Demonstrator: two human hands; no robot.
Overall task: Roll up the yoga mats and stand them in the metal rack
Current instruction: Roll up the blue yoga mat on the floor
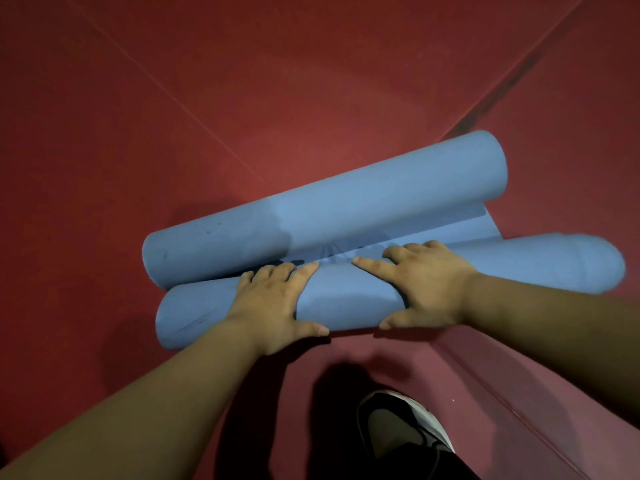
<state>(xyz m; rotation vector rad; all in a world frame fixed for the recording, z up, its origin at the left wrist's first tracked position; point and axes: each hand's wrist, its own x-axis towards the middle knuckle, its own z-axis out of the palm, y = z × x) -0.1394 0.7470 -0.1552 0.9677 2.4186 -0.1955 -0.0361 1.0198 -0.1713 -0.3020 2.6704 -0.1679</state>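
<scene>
Yoga mats lie as two blue rolls on the red floor point(138, 116), side by side and touching along their left halves. The near roll point(346, 299) lies across in front of me, and both my hands are on its middle. My left hand point(273, 303) lies over the top of it, fingers point(277, 271) apart and bent down into the crease between the rolls, thumb pressed against the side nearest me. My right hand point(429, 289) grips it the same way just to the right. Its fingers are curled over the far side, the forefinger stretched left toward my other hand and the thumb low on the near side. A bare stretch of the roll shows between the two hands.

The far roll point(329, 209) lies right behind it, slanted, its right end swung away from me. A flat strip of mat point(478, 226) shows in the gap there. I cannot tell which roll it runs into. This far roll sits directly against my fingertips.

Around them, a thin pale seam point(173, 95) crosses the floor from the upper left, and a darker seam point(491, 95) runs from the upper right down behind the far roll. Close beneath me is my dark shoe point(405, 424) with a light trim, apart from the near roll.
</scene>
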